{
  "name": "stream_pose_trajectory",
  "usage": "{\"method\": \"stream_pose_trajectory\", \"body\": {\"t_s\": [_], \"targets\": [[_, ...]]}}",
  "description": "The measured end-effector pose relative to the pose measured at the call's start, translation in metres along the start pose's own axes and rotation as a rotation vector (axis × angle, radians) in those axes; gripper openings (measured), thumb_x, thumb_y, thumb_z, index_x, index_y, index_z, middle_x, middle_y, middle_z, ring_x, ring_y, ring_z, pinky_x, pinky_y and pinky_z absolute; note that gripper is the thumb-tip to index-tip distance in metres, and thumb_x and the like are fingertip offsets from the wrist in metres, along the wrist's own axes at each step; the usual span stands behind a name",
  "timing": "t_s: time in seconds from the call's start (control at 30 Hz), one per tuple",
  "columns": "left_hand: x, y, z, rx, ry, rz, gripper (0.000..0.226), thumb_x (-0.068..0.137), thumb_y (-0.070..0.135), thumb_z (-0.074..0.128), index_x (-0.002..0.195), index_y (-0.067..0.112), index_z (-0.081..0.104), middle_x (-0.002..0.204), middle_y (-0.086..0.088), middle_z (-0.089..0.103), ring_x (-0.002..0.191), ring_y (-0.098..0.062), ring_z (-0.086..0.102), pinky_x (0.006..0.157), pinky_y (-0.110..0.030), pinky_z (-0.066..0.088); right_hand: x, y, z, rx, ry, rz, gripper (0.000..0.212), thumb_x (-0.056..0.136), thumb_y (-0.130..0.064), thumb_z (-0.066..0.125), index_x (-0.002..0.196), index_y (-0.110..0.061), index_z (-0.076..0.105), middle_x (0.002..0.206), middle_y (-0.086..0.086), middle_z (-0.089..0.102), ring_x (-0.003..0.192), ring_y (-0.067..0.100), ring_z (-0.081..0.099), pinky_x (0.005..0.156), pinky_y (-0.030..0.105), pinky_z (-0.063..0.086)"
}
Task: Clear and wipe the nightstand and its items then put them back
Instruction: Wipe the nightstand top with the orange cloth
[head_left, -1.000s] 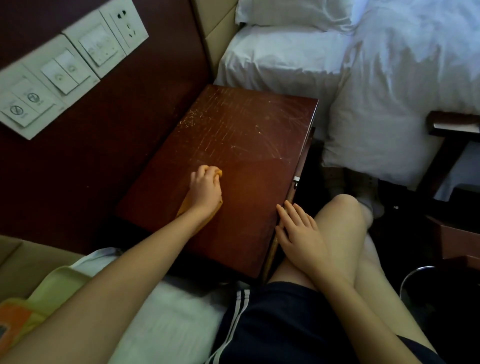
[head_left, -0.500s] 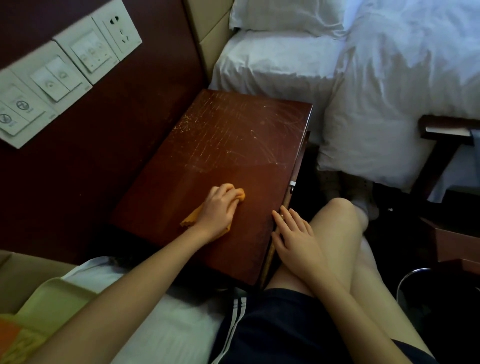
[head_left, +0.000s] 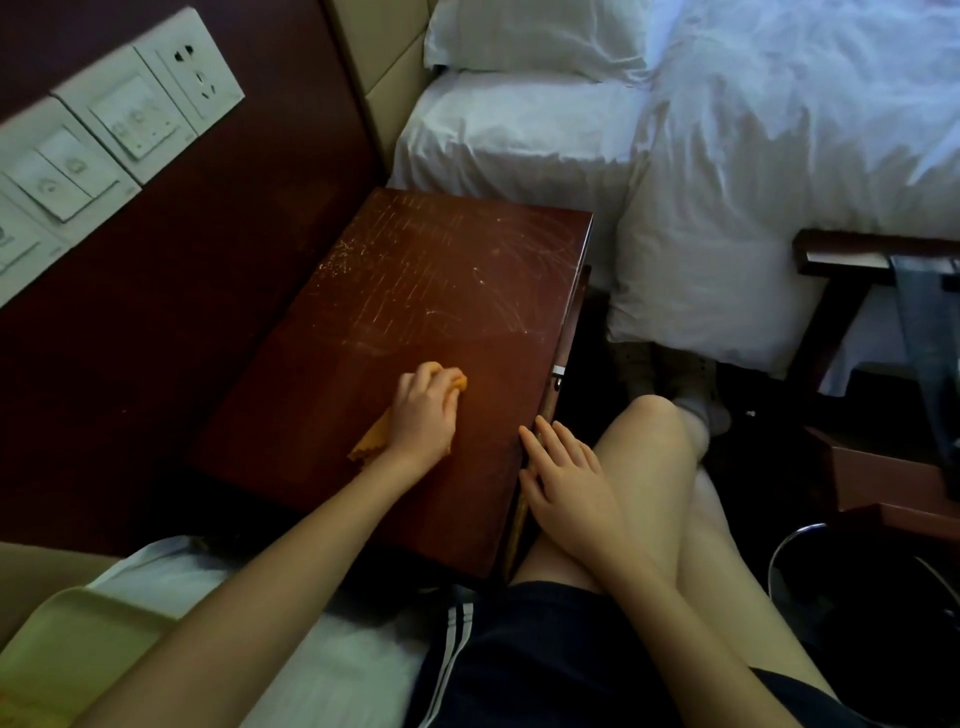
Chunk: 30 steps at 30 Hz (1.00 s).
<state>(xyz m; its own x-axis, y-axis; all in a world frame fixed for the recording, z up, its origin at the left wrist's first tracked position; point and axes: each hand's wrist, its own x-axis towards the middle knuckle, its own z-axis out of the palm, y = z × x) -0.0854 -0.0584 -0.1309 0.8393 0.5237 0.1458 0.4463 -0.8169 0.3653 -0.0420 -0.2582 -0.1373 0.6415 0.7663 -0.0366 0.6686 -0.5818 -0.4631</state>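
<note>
On nightstand: orange cloth bunched under left hand

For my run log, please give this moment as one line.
phase: wipe | left hand: grips orange cloth on nightstand top | right hand: rests flat at its front edge

You'll find no word, brand or number here that you can read. The only markings are on your left, on the dark red-brown wall panel: the white plastic two-rocker switch plate bears a small grey pictogram on each rocker, and the wider white switch plate beside it bears several, all too blurred to make out. A tiny line of print at that plate's lower corner is too small to read
</note>
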Motion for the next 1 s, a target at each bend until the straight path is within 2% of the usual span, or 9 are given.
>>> {"method": "stream_pose_trajectory", "body": {"t_s": [0.13,0.2,0.4,0.53,0.6,0.77,0.83,0.9,1.0], "targets": [[-0.015,-0.016,-0.008,-0.017,-0.068,0.177,0.030,0.093,0.022,0.050,0.122,0.018,0.057,0.118,-0.002,0.052,0.105,-0.020,0.045,0.088,-0.027,0.037,0.000,0.001,0.000,0.001,0.007,-0.002,0.051,0.099,-0.034,0.034,0.147,-0.023,0.022,0.155,0.000,0.017,0.143,0.017,0.010,0.113,0.030,0.009],[-0.015,-0.030,-0.015,0.004,-0.075,0.158,0.030,0.093,0.023,0.050,0.123,0.018,0.057,0.119,-0.001,0.052,0.106,-0.019,0.045,0.087,-0.026,0.037,0.000,0.002,0.001,-0.002,0.006,0.002,0.051,0.099,-0.034,0.033,0.147,-0.023,0.022,0.156,-0.001,0.016,0.143,0.017,0.009,0.113,0.029,0.008],[0.014,-0.047,-0.022,0.017,0.103,-0.259,0.029,0.096,0.022,0.044,0.121,0.016,0.057,0.129,-0.007,0.048,0.114,-0.025,0.042,0.088,-0.029,0.035,0.001,0.001,0.002,0.002,0.006,0.008,0.052,0.099,-0.035,0.032,0.148,-0.024,0.019,0.156,-0.001,0.015,0.144,0.016,0.007,0.113,0.028,0.005],[0.031,-0.027,-0.014,0.010,0.166,-0.408,0.026,0.095,0.020,0.044,0.117,0.016,0.057,0.126,-0.007,0.049,0.111,-0.026,0.043,0.086,-0.031,0.037,0.000,0.001,0.001,0.005,0.010,0.018,0.052,0.099,-0.035,0.032,0.148,-0.024,0.019,0.156,-0.002,0.014,0.144,0.016,0.007,0.113,0.027,0.004],[0.031,-0.019,-0.010,0.004,0.146,-0.377,0.027,0.095,0.020,0.044,0.118,0.016,0.057,0.127,-0.007,0.049,0.111,-0.026,0.043,0.088,-0.034,0.040,0.001,0.000,0.002,0.003,0.008,0.018,0.052,0.099,-0.035,0.032,0.148,-0.025,0.019,0.156,-0.002,0.014,0.144,0.015,0.006,0.113,0.027,0.004],[0.006,-0.018,-0.010,-0.024,-0.016,-0.054,0.030,0.095,0.021,0.047,0.123,0.018,0.056,0.124,-0.004,0.050,0.110,-0.023,0.043,0.091,-0.032,0.038,0.002,0.000,0.001,0.001,0.004,0.015,0.052,0.099,-0.035,0.032,0.148,-0.024,0.017,0.156,-0.001,0.014,0.144,0.015,0.006,0.113,0.027,0.004],[-0.006,-0.029,-0.014,-0.010,-0.046,0.011,0.031,0.094,0.023,0.048,0.124,0.020,0.056,0.122,-0.002,0.050,0.109,-0.020,0.043,0.091,-0.030,0.038,0.002,0.000,0.001,0.002,0.010,0.014,0.052,0.099,-0.035,0.033,0.148,-0.024,0.018,0.156,-0.001,0.014,0.144,0.016,0.007,0.113,0.028,0.004],[-0.010,-0.042,-0.020,0.004,-0.025,-0.026,0.031,0.095,0.023,0.048,0.125,0.020,0.056,0.123,-0.001,0.050,0.110,-0.020,0.043,0.089,-0.028,0.038,0.002,-0.001,0.001,-0.002,0.005,0.005,0.053,0.099,-0.034,0.034,0.148,-0.024,0.018,0.156,0.000,0.014,0.144,0.017,0.007,0.114,0.029,0.004],[-0.005,-0.058,-0.027,0.032,0.072,-0.185,0.030,0.095,0.022,0.046,0.123,0.017,0.057,0.127,-0.006,0.050,0.112,-0.024,0.044,0.089,-0.031,0.038,0.003,-0.002,0.002,0.000,0.006,-0.002,0.052,0.099,-0.033,0.035,0.148,-0.023,0.020,0.155,0.001,0.016,0.144,0.018,0.008,0.114,0.031,0.005]]}}
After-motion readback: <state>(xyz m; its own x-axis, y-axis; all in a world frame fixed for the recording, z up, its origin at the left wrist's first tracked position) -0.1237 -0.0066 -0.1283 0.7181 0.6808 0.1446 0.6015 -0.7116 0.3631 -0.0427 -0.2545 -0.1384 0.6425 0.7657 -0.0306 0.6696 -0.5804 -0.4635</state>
